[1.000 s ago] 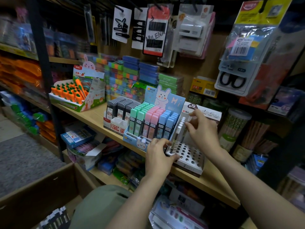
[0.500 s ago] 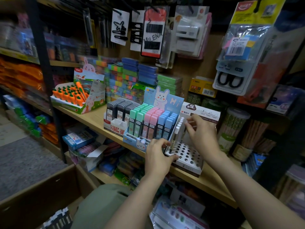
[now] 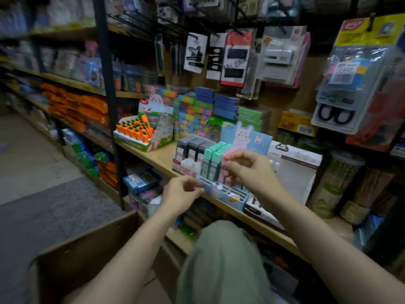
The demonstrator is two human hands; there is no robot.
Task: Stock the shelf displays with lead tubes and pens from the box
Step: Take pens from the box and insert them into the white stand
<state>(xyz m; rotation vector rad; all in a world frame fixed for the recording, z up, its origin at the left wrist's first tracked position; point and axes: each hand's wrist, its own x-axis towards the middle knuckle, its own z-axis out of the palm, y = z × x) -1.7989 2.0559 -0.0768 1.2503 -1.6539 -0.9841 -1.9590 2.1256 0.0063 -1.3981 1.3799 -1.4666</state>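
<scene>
Two bare hands are raised in front of a wooden shelf crowded with stationery, and the whole view is smeared by motion. The lead tube display stands at the shelf's front edge: a pale blue cardboard tray with slotted compartments, a small rounded cartoon face on its front lip and a tall backing card printed with a white rabbit. Mint green lead tubes stand upright in its left rows, each a slim flat case with a darker lower half; pink lead tubes stand just beside them, partly hidden by the fingers. The front compartments toward the right look unfilled. To the display's left, touching it, a red and white box holds black lead tubes.

The right hand hovers over the pink rows with its fingers curled and thumb drawn in toward them; blur hides whether anything is pinched there, so I cannot tell. The left hand sits lower, at the tray's front left corner, fingers bent with the tips close to the lip; contact cannot be made out.

A white pen display stands just right of the tray. A brown cardboard box sits open on the floor at lower left.
</scene>
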